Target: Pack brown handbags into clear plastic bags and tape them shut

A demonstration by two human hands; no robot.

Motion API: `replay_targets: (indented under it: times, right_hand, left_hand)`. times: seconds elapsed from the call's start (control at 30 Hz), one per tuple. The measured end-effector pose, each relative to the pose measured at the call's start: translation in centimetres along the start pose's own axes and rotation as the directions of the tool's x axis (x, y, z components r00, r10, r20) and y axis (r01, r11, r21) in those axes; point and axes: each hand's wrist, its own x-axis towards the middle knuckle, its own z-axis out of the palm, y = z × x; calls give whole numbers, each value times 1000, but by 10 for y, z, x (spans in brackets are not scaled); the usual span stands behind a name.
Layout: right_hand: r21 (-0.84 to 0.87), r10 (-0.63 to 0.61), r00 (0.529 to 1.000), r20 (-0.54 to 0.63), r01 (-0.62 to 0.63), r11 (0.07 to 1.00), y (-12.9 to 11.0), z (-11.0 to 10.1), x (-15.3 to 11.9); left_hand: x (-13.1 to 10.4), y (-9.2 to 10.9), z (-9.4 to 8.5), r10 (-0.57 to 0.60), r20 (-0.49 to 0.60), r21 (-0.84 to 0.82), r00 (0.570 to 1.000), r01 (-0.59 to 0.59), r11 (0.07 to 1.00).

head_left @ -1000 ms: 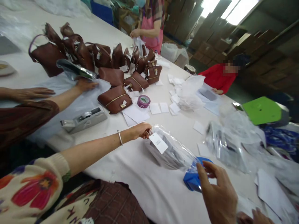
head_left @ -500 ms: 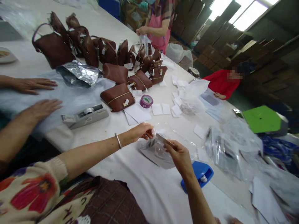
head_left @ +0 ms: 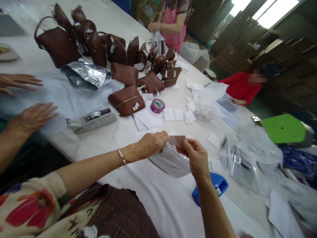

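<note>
A small flat grey-brown rectangular piece point(head_left: 176, 140), card or tape I cannot tell, is stretched level between my hands. My right hand point(head_left: 197, 157) pinches its right end with thumb and fingers. At its left edge, the fingertips of my left hand point(head_left: 153, 144) are closed together. Just below both hands lies a clear plastic bag point(head_left: 170, 163) with something pale inside, partly covered by them. Behind my right wrist is a blue tape dispenser point(head_left: 220, 185). A roll of purple tape point(head_left: 157, 105) and white sheets point(head_left: 146, 120) rest beyond my left hand.
Brown leather bags point(head_left: 127, 100) crowd the far left of the table. A grey tape dispenser point(head_left: 94, 119) stands near a co-worker's hands point(head_left: 33, 117) at left. Clear plastic bags point(head_left: 240, 162) and a green board point(head_left: 284, 129) are at right. Two other people stand across the table.
My right hand has turned and lifted slightly, so the grey-brown piece now lies level and faces me. My left fingers have closed at its edge. The co-worker's hands at left have drawn back leftward.
</note>
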Motion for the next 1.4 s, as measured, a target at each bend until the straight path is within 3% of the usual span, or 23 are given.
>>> replay_targets:
  times: [0.23,0.33,0.43,0.57,0.67,0.8,0.9,1.03,1.27,1.4]
  right_hand:
    - [184,120,973,199,-158,970,-9,-6,-2]
    - [128,143,961,236,-177,976,-11,-13,-2]
    - [17,73,979,193,-77,997,-14,-18,1]
    - [-195,-123,966,228,169,966,-20,-13,6]
    - [-184,-178,950,256,228,956,-23,-1,13]
    - [-76,-133,969,208,152,985,-24,15,25]
    - [-35,-79,965,250,90,995,-23,23,35]
    - [32,32,926,376,-47,998,-17,26,41]
    - [-9,165,859,484,-183,983,-4,19,42]
    - [-117,198,834,514,-160,980,-5,20,50]
  left_hand:
    - [6,-8,-15,104,119,79,987,-114,990]
    - [4,-7,-18,111,41,66,993,-113,991]
    - [-2,-4,-14,138,-93,14,986,-137,990]
    - [-10,-5,-6,236,-141,-75,961,-248,966]
    - [-20,-9,2,242,-195,-66,950,-259,964]
    - [-35,-14,12,221,-254,-97,942,-252,963]
    - [-42,-15,16,270,-213,-156,939,-305,939]
    - [-41,-18,17,269,-173,-199,947,-302,932]
    - [-38,-23,12,265,-294,-221,918,-335,916]
    - [-35,-17,2,201,-214,-231,956,-249,940]
